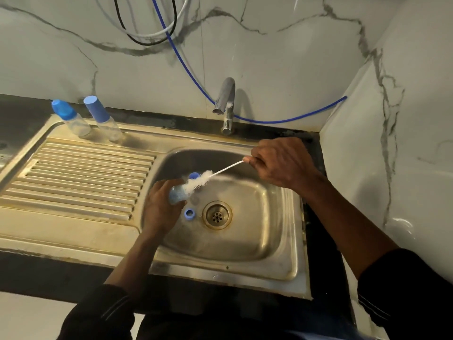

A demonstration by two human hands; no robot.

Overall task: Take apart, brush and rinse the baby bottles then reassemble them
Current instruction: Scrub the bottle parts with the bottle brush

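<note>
Brushing one now, are you? How far along is the job?

Early, I'd judge. Nearest to me, my left hand (pixel 161 209) is curled round a bluish open bottle (pixel 177 195) over the near-left part of the sink (pixel 294 241). It is blurred, so I cannot say more about it.

And the parts you took off?

A blue ring (pixel 189 213) lies on the sink floor just right of that hand, beside the drain (pixel 217 215). Another blue piece (pixel 193 175) shows just beyond the bottle, half hidden by bristles. I can't tell what it is.

Where's the brush?

The brush (pixel 198 182) has its white bristles at the bottle's mouth, and its thin stem runs up and right to my right hand (pixel 279 163), which pinches the end in closed fingers.

So what's left?

Most of it, I think. This bottle needs rinsing and putting back together. Farther off, at the far left of the drainboard (pixel 81 173), two capped bottles (pixel 71 119) stand side by side, fully assembled. Whether they are finished or waiting, I can't tell.

Is the water on?

Nothing visible is coming out of the tap (pixel 226 104) at the far rim, so rinsing looks not yet begun.
</note>
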